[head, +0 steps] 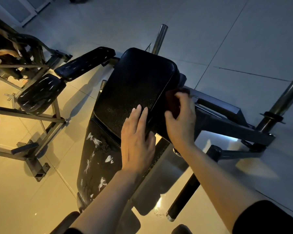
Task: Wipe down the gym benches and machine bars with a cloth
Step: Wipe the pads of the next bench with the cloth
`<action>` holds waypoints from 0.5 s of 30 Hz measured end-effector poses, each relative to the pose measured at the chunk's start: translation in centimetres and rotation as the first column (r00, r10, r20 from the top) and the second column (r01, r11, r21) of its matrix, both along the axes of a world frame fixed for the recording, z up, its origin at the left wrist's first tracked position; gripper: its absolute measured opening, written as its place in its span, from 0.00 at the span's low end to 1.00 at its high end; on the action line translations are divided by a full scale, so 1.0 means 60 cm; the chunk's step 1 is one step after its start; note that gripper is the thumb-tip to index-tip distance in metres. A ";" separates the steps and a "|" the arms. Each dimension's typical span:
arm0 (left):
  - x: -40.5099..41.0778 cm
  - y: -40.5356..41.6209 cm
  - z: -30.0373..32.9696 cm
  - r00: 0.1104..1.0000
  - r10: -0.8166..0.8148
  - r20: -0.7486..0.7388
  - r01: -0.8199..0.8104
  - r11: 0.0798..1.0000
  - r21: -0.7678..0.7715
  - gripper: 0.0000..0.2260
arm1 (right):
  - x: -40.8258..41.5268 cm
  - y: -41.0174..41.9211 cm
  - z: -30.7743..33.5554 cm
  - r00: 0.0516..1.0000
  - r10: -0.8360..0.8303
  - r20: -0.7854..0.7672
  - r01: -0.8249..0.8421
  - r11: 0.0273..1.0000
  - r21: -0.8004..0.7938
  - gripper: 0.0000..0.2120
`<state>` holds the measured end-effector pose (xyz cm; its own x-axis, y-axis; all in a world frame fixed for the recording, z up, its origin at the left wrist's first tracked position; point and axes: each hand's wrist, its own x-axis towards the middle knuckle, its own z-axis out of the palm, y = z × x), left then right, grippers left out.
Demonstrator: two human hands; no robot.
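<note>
Forearms: two bare forearms are seen entering from the lower edge; a dark sleeve edge (pixel 267 217) is visible on the right arm.
Left hand (pixel 137 137): laid flat on the near right corner of the upper pad, fingers straight and close together — nothing is held.
Right hand (pixel 181 120): fingers are curled round a dark reddish cloth (pixel 172 103), which is pressed against the right side edge of the upper pad.
Cloth: soft, bunched, mostly hidden by the fingers; its full shape cannot be told.
Upper pad (pixel 134 88): rounded rectangle, black, with a fine pebbled grain and a piped seam along the right edge; the surface is intact.
Lower pad (pixel 96 159): long, narrow, black; the covering is cracked and worn through in pale flaking patches.
Frame (pixel 227 122): grey painted square tube, running from beneath the upper pad toward the right.
Bars: a bright round metal post (pixel 159 38) is seen behind the upper pad; a second round post (pixel 284 97) rises at the right, seated in a collar on the frame.
Handle (pixel 184 196): black cylinder with a metal end cap, angled below the right forearm.
Neighbouring bench (pixel 41 93): two black pads with pale scuffs — carried on a grey tube frame at the left.
Floor (pixel 227 39): large glossy tiles, bluish at the top, amber at the lower left.
</note>
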<state>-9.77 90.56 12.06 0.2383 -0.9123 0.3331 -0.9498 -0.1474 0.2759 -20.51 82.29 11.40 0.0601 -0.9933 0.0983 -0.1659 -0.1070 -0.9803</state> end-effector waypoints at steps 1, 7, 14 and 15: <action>-0.001 -0.003 -0.002 1.000 0.013 -0.006 -0.013 1.000 -0.019 0.28 | -0.004 0.012 -0.009 0.998 0.048 -0.041 -0.049 0.999 -0.019 0.20; -0.004 -0.008 -0.008 0.998 0.055 -0.019 -0.057 0.992 -0.117 0.23 | -0.029 -0.039 0.013 0.986 -0.164 0.042 0.163 0.987 0.011 0.13; -0.002 -0.009 -0.016 0.999 0.036 -0.002 -0.036 0.991 -0.131 0.24 | -0.003 -0.010 -0.003 0.988 0.068 -0.142 -0.085 0.990 -0.113 0.14; -0.001 -0.009 -0.017 1.000 0.025 -0.006 -0.026 0.991 -0.132 0.24 | -0.005 0.002 -0.014 0.973 0.146 -0.177 -0.168 0.979 -0.118 0.15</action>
<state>-9.85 90.04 11.07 0.2627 -0.8541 0.4489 -0.9450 -0.1339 0.2984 -20.84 82.42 10.59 0.2406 -0.9493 0.2022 -0.2969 -0.2703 -0.9159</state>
